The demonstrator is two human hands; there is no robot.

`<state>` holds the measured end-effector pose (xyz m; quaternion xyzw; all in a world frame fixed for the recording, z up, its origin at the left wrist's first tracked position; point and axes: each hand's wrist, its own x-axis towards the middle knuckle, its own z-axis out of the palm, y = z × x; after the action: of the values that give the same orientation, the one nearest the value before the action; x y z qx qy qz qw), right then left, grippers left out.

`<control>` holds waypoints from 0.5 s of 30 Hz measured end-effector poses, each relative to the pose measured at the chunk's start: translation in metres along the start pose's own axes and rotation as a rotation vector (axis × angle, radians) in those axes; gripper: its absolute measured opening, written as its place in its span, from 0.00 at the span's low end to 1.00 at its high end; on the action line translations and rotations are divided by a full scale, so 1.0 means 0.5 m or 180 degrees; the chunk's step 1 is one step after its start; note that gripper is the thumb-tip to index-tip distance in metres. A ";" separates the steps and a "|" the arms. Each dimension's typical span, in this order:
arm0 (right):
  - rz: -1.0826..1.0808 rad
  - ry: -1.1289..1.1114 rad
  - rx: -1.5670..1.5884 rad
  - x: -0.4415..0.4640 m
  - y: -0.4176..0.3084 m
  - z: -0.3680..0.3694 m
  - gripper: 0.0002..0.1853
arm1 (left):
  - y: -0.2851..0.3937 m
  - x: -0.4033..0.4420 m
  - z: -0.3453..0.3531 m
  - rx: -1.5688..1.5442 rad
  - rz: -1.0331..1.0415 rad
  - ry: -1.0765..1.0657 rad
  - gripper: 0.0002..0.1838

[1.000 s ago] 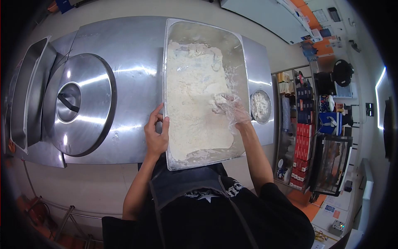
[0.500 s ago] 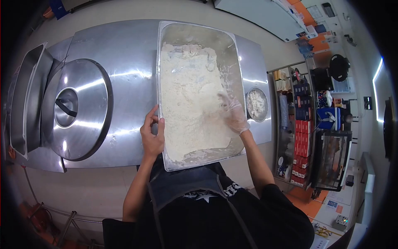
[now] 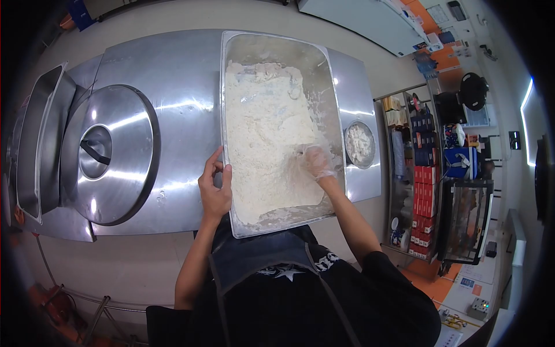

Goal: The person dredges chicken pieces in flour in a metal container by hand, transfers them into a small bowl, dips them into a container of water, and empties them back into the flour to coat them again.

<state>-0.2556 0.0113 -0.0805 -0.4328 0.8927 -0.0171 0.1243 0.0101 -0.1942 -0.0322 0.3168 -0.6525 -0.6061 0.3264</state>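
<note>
"Pale powder (image 3: pixel 266 168): in what is it contained?"

"It is held in a deep rectangular metal tray (image 3: pixel 277 46), which is set on a steel table (image 3: pixel 185 75). Most of the tray's floor is covered by it, and the inner walls at the far end and along the right are smeared with white."

"By what is the powder touched?"

"By the right hand (image 3: pixel 315 162), which is covered with a clear plastic glove (image 3: pixel 325 172) and lowered into the tray, over the right part of the powder. The fingers are blurred, so whether a handful is grasped cannot be told."

"Is the tray held by the left hand (image 3: pixel 215 188)?"

"Its left rim is met by the index finger and thumb, which are parted. Whether the rim is pinched cannot be told."

"What other containers can be seen?"

"A small round metal bowl (image 3: pixel 362 165) is set just beside the tray's right side, filled with white lumps (image 3: pixel 359 141). Well to the left, a large round lid (image 3: pixel 130 150) is laid, with a dark handle (image 3: pixel 95 152) fitted across its recessed centre. Beyond that, a deep steel pan (image 3: pixel 43 133) is placed; its floor is partly hidden, so its contents cannot be told."
</note>
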 end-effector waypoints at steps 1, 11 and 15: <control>0.0083 0.0111 0.0412 -0.001 0.008 -0.011 0.18 | 0.000 0.000 0.000 -0.0015 -0.0025 -0.0001 0.23; -0.0167 -0.0818 -0.0441 -0.008 -0.010 -0.003 0.19 | -0.003 -0.001 0.007 -0.0162 -0.0098 0.0033 0.23; -0.0285 0.0062 -0.0435 -0.038 -0.018 0.042 0.21 | -0.002 -0.001 0.003 -0.0083 -0.0064 0.0003 0.23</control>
<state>-0.2327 0.0220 -0.0955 -0.4795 0.8727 0.0341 0.0849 0.0092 -0.1928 -0.0332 0.3192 -0.6411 -0.6177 0.3248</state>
